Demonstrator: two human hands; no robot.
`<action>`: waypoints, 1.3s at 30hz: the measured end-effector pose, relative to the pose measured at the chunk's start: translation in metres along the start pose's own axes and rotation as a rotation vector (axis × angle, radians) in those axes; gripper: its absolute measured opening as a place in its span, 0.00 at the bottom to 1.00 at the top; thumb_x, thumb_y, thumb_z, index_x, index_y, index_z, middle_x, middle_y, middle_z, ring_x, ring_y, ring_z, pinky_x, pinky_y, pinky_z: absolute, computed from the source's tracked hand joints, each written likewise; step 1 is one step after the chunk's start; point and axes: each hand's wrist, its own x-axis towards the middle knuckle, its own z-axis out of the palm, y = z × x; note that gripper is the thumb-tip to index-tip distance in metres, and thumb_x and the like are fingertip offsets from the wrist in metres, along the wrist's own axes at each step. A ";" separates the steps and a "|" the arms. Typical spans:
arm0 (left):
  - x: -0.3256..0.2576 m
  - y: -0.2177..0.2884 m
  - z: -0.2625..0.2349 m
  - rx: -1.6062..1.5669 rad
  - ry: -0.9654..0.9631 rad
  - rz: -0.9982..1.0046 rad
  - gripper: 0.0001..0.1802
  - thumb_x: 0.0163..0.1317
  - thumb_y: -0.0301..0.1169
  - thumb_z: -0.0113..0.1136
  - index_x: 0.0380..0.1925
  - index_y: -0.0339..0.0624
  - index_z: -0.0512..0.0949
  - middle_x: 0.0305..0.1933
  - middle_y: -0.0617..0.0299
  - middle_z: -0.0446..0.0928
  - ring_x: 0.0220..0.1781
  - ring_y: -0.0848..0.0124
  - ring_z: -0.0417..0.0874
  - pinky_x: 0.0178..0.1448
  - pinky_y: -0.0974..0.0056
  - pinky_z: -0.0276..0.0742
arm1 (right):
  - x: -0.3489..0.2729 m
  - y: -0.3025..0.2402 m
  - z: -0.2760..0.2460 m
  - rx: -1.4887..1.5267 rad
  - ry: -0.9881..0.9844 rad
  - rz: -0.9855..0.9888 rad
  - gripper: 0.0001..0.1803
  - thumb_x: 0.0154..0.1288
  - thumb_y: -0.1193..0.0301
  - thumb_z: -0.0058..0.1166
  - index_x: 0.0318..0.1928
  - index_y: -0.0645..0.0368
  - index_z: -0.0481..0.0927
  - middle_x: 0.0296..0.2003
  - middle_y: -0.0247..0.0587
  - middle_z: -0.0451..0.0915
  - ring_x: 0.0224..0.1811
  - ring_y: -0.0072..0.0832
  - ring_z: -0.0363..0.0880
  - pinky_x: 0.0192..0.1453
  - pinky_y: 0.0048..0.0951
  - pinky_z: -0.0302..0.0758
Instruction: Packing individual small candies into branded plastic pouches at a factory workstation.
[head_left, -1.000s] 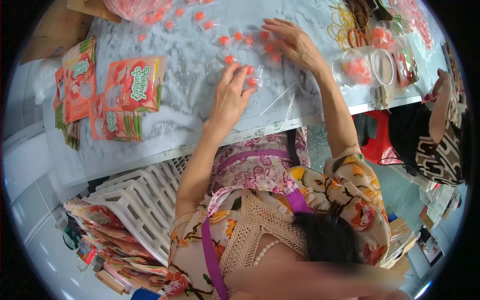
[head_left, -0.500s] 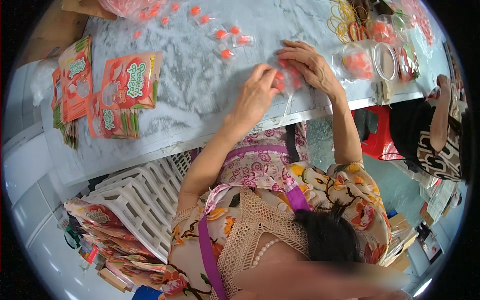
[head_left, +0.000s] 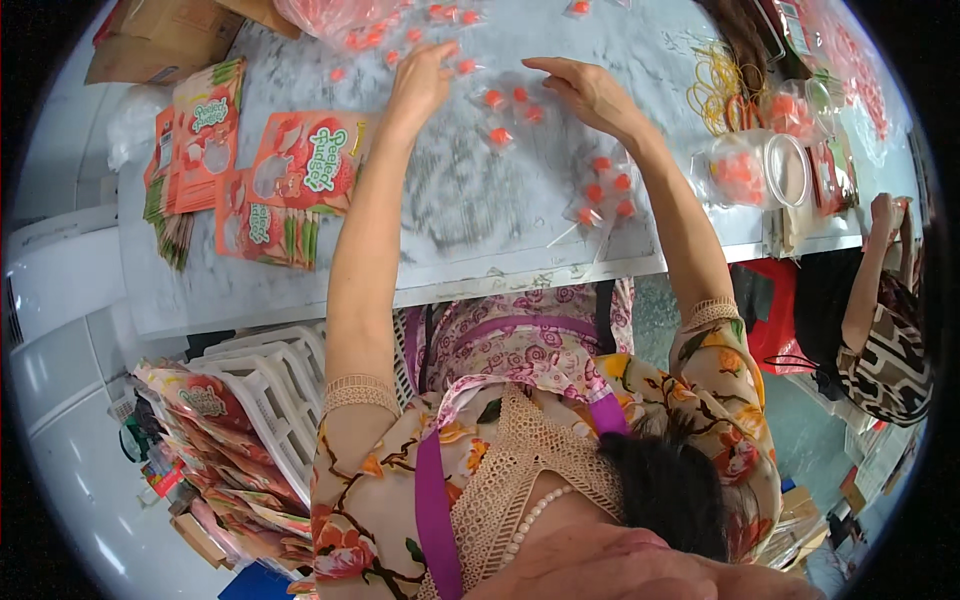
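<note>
My left hand reaches over the far part of the table, fingers stretched out beside small orange-red sweets in clear wrappers. It appears to hold nothing. My right hand hovers farther right, forefinger extended and the other fingers partly curled, with nothing visible in it. Between the hands lie several wrapped sweets. Nearer the front edge, below my right hand, another group of wrapped sweets sits loosely together, with a thin white stick or strip beside it.
Red printed pouches lie in stacks at the left. A clear plastic bag of sweets is at the far edge. To the right are yellow rubber bands and a clear jar of sweets. Another person's arm is at far right.
Both hands have moved away from the sweets near the front edge, which now lie uncovered. My left hand went far and left, my right hand farther back. The view has shifted slightly.
</note>
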 end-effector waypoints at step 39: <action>-0.095 0.045 0.015 -0.044 -0.215 -0.010 0.19 0.62 0.25 0.55 0.54 0.42 0.78 0.41 0.52 0.79 0.31 0.62 0.82 0.41 0.60 0.78 | -0.004 -0.005 0.010 0.102 -0.313 -0.159 0.23 0.58 0.83 0.50 0.54 0.54 0.81 0.44 0.46 0.84 0.42 0.38 0.82 0.50 0.34 0.77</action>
